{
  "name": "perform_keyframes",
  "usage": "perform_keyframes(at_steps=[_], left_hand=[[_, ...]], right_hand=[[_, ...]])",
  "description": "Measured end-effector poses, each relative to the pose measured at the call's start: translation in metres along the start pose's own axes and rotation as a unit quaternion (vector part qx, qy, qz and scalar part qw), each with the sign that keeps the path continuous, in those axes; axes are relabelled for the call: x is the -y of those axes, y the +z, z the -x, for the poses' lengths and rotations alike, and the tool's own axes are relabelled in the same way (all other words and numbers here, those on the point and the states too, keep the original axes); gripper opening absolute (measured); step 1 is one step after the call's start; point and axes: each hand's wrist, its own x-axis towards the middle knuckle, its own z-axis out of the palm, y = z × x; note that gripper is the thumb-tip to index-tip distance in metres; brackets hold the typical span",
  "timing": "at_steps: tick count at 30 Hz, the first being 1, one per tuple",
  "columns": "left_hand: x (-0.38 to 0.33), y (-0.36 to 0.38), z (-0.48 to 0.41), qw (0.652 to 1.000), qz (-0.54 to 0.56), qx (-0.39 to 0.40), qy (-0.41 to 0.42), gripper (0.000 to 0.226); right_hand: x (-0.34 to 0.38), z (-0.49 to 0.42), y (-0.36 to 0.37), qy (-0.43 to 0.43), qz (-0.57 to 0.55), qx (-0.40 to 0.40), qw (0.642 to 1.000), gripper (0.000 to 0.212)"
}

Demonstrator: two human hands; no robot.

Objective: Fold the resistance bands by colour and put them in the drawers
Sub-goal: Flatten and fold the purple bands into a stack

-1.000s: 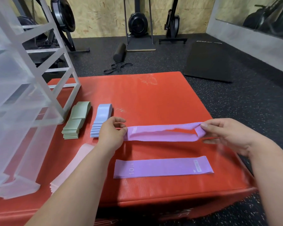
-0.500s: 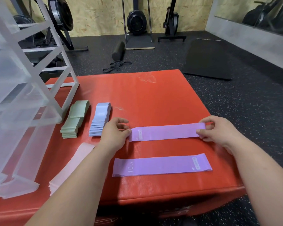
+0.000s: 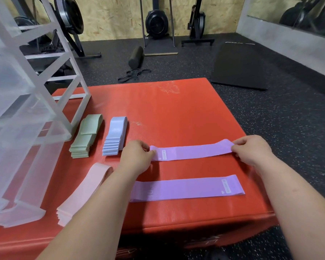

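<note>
I see left hand point(image 3: 137, 158), right hand point(image 3: 251, 151) each pinching opposite end of upper purple band point(image 3: 191, 152), flat woven strip on ribbed red mat point(image 3: 167, 113); right end humps slightly. Second purple band point(image 3: 186, 188) lies flat nearer me.

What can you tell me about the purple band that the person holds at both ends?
The flat purple fabric band is a woven-looking loop pressed into a long strip, with a small pale label near its left end. It lies crosswise on the red padded platform, its right end humped up a little. The left hand pinches its left end, the right hand its right end. A second purple band lies nearer the person, apart from it.
</note>
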Motion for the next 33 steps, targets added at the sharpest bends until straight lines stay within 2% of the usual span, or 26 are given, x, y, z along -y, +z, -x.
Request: perform_keyframes(at_steps=[3, 7, 13, 17, 21, 26, 33], left_hand=[[-0.001, 0.0, 0.0, 1.0, 0.002, 0.002, -0.013, 0.01], [0.0, 0.001, -0.001, 1.0, 0.021, -0.005, -0.015, 0.008], [0.004, -0.005, -0.004, 0.994, 0.104, -0.003, -0.039, 0.01], [0.004, -0.009, -0.003, 0.987, 0.152, 0.001, -0.047, 0.013], [0.002, -0.011, -0.002, 0.983, 0.178, 0.008, -0.049, 0.014], [0.002, -0.011, -0.003, 0.98, 0.19, 0.018, -0.055, 0.004], [0.007, -0.013, -0.006, 0.974, 0.217, 0.028, -0.065, 0.007]], right_hand=[[0.001, 0.0, -0.001, -0.003, 0.041, -0.014, 0.999, 0.014], [-0.001, -0.004, 0.0, 0.003, 0.037, -0.004, 0.999, 0.024], [0.0, -0.004, 0.001, -0.006, 0.032, -0.003, 0.999, 0.007], [-0.006, -0.01, 0.001, 0.024, -0.092, 0.011, 0.995, 0.019], [-0.004, -0.006, -0.01, 0.046, -0.224, 0.087, 0.97, 0.022], [-0.009, -0.008, -0.019, 0.054, -0.256, 0.123, 0.957, 0.014], [-0.007, -0.001, -0.023, 0.051, -0.28, 0.136, 0.949, 0.013]])
